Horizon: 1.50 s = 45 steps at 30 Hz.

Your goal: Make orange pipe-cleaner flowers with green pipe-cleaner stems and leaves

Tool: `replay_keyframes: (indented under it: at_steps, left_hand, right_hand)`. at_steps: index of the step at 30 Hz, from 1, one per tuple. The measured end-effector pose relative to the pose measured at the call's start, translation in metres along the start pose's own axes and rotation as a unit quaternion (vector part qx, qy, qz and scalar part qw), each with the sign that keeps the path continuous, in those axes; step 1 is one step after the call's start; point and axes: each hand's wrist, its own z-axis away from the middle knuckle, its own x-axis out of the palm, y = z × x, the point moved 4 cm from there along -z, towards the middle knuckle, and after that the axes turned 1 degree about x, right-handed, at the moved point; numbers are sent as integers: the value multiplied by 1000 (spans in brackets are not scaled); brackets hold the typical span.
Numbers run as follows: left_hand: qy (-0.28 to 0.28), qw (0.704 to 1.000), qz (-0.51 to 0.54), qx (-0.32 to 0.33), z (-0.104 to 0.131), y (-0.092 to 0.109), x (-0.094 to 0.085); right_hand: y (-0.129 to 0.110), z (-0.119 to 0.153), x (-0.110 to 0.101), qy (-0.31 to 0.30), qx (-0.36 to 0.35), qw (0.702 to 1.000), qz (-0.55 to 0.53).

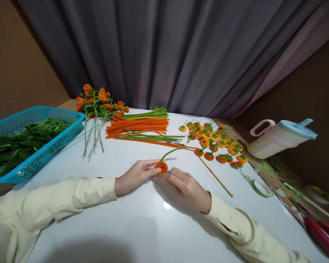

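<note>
Between my two hands is an orange pipe-cleaner flower (pixel 161 167) with a green stem curving up and to the right. My left hand (pixel 138 176) pinches it from the left, the thumb resting on its front. From the right, the fingertips of my right hand (pixel 185 184) are closed at the flower's lower edge. Past my hands lie a bundle of orange pipe cleaners (pixel 138 126), some green pipe cleaners (pixel 153 137) and more green ones (pixel 150 114) behind. Several yellow and orange flower heads (pixel 204 141) are spread to the right.
At the left, a blue basket (pixel 80 124) holds green leaves (pixel 30 140). Finished orange flowers (pixel 102 96) with stems lie at the back left. On the right are a wooden stick (pixel 216 178), green tape (pixel 262 188), a lidded tumbler (pixel 279 140) and red-handled scissors (pixel 320 233).
</note>
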Motion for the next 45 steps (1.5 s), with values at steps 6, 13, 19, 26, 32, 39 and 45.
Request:
replay_keyframes:
  at_steps: [6, 13, 19, 26, 32, 39, 45]
  left_hand:
    - [8, 1000, -25, -6, 0, -3, 1]
    - [3, 997, -73, 14, 0, -1, 0]
    - [-3, 995, -101, 26, -1, -2, 0]
    - [-13, 993, -114, 32, -2, -8, 0]
    - [-22, 989, -136, 52, -1, -7, 2]
    - [-20, 982, -171, 72, 0, 0, 5]
    - [19, 972, -215, 87, -6, 1, 3]
  right_hand:
    - [4, -1, 1, -38, 3, 999, -21]
    - [-3, -6, -6, 9, -55, 995, 81]
    - [-3, -6, -4, 8, -48, 995, 93]
    - [0, -5, -5, 24, -14, 995, 98]
    - [2, -5, 0, 7, 19, 996, 84]
    - [2, -6, 3, 2, 29, 995, 94]
    - [6, -7, 6, 8, 38, 992, 124]
